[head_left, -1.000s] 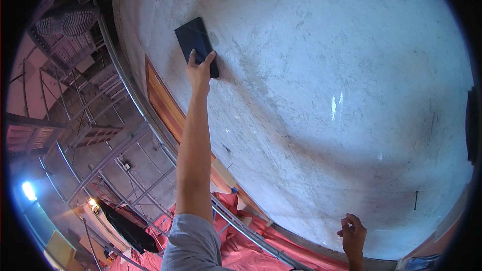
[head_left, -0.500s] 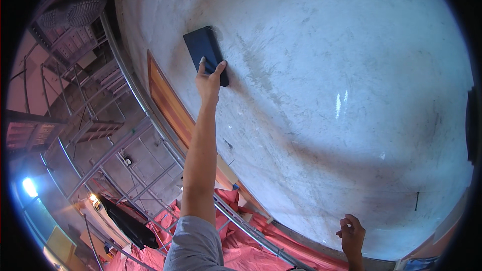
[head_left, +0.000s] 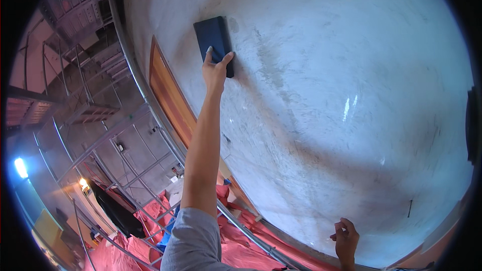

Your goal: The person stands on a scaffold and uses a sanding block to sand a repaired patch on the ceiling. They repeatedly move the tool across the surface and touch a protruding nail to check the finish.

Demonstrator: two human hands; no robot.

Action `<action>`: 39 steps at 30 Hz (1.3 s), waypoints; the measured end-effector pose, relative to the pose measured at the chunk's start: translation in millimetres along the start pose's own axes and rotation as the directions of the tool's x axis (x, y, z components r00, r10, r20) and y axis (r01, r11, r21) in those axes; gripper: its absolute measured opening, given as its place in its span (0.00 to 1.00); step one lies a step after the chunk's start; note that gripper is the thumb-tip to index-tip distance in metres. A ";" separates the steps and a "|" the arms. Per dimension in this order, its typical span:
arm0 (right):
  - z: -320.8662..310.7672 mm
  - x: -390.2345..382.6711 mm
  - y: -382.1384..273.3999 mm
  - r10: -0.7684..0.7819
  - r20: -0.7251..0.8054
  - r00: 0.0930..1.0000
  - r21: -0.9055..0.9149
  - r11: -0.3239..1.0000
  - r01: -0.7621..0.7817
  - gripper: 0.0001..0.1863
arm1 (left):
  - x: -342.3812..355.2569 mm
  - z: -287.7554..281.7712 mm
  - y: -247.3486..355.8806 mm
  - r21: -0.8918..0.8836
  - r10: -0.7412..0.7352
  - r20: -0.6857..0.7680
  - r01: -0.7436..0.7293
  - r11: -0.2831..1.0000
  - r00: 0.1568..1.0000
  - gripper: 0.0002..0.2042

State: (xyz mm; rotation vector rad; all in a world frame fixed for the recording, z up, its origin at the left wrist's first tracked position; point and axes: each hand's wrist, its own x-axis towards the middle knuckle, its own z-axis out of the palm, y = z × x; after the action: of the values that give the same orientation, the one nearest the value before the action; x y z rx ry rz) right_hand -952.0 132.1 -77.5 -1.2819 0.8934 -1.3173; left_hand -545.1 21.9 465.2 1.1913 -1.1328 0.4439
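Left hand (head_left: 215, 74) pinching dark block (head_left: 211, 32) against scuffed pale wall (head_left: 321, 75) | right hand (head_left: 346, 239) loosely curled | scaffolding (head_left: 132, 62), red sheeting (head_left: 241, 255)

Head view, with no text, label, brand, number or sign legible on any object shown, from the middle of the field out to its curved rim

Dk rect. block (head_left: 214, 37); slightly tilted; agst wall (head_left: 311, 120)
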 end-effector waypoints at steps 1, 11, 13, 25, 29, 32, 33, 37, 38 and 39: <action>0.8 -1.4 -3.6 0.020 -0.003 1.000 -0.003 1.000 -0.020 0.16 | 1.6 -2.1 -5.0 -0.005 -0.008 -0.014 0.008 1.000 1.000 0.47; -8.6 -21.6 -7.6 0.073 0.062 0.995 -0.062 0.996 -0.069 0.17 | -13.6 -10.7 -85.6 0.020 -0.007 -0.113 0.009 1.000 0.994 0.47; -12.9 -21.8 -11.3 0.068 0.075 0.995 -0.116 0.991 -0.059 0.17 | -21.7 -10.5 -102.9 0.026 -0.009 -0.138 0.012 1.000 0.990 0.47; 36.9 -29.8 -11.2 0.137 0.031 0.990 -0.162 0.978 -0.130 0.18 | -78.3 -34.5 -181.1 -0.006 0.033 -0.198 -0.035 0.999 0.980 0.42; 59.1 -37.6 0.2 0.193 0.068 0.979 -0.159 0.971 -0.180 0.18 | -101.9 -40.7 -217.0 0.076 0.028 -0.157 -0.016 0.997 0.987 0.43; 67.2 -37.8 3.9 0.216 0.061 0.974 -0.162 0.966 -0.204 0.18 | -113.1 -44.8 -228.6 0.099 0.012 -0.187 0.007 0.995 0.982 0.43; 67.1 -37.9 5.1 0.210 0.055 0.976 -0.178 0.964 -0.197 0.18 | -112.2 -42.4 -229.4 0.088 0.005 -0.185 0.011 0.996 0.983 0.43; 69.7 -36.5 5.4 0.211 0.025 0.977 -0.211 0.957 -0.201 0.18 | -111.5 -45.4 -235.2 0.071 -0.011 -0.180 0.024 0.997 0.984 0.43; 70.6 -35.9 5.9 0.212 0.023 0.977 -0.216 0.955 -0.202 0.18 | -111.0 -45.0 -238.0 0.035 -0.030 -0.173 0.037 0.999 0.984 0.44; 71.7 -35.6 6.5 0.210 0.012 0.978 -0.210 0.956 -0.203 0.18 | -112.3 -46.1 -241.3 0.032 -0.036 -0.174 0.042 0.999 0.984 0.44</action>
State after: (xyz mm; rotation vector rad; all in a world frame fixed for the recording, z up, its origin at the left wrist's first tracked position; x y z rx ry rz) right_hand -884.9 176.2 -80.2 -1.3265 1.1320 -1.0559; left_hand -382.2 3.9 250.4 1.1803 -0.9538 0.5291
